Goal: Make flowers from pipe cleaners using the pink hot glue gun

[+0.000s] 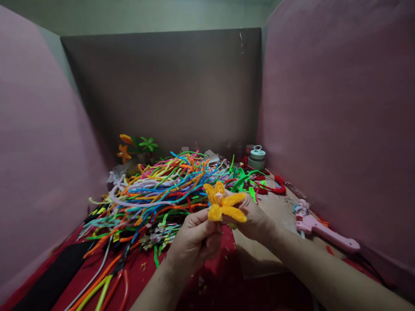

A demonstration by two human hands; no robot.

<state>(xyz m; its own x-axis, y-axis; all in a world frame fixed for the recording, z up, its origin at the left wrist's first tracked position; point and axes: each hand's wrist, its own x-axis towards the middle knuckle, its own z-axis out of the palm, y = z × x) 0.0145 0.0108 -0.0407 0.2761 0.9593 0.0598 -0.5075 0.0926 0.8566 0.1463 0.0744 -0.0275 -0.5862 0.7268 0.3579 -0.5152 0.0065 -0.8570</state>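
An orange-yellow pipe-cleaner flower [223, 203] is held up in front of me, its long petals spread around a small pale centre. My left hand [197, 237] pinches it from below and to the left, fingers curled in. Behind the petals on the right, my right hand [254, 216] is closed at the flower, with its fingertips mostly hidden. A large heap of multicoloured pipe cleaners [162, 190] lies just beyond both hands. Green leaf-like pipe-cleaner pieces [243, 179] are close behind the flower.
A pink glue gun [327, 233] lies at the right by the pink wall. Red- and yellow-handled pliers [112, 280] rest at the lower left on red cloth. A mint-green jar [257, 159] and finished orange flowers [124, 152] stand at the back. A brown board [259, 259] sits under my right arm.
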